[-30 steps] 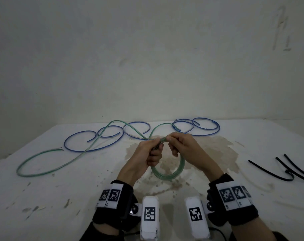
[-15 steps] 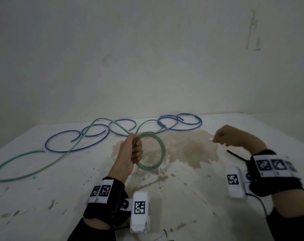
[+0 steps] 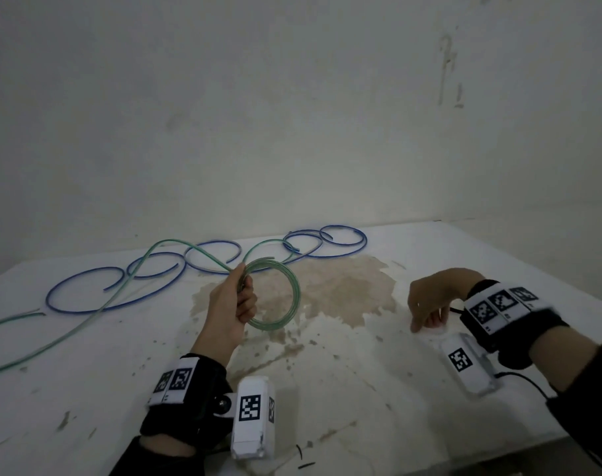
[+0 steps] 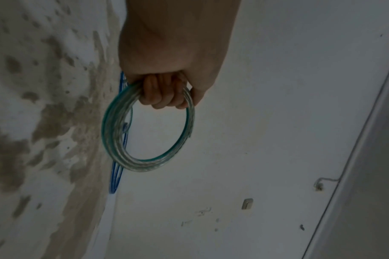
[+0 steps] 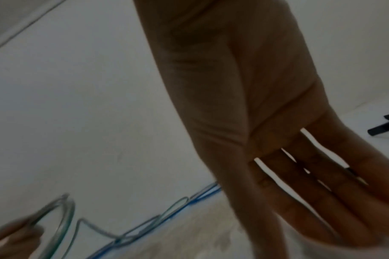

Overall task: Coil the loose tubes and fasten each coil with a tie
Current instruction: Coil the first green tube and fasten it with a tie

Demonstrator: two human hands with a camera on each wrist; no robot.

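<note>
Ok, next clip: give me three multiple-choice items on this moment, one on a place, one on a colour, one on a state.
1. Where does the loose blue tube lie?
A. far side of the table, near the wall
B. on the floor
C. round the right wrist

2. What colour is the coil that is held up?
A. red
B. clear with a green tint
C. black

3. How is the left hand?
A. flat on the table
B. out of view
C. fingers curled round the coil

Key: 1 A, the head view shows it looping along the table's far edge. 2 B, the left wrist view shows clear greenish turns. 3 C, the fingers wrap round the turns.
</note>
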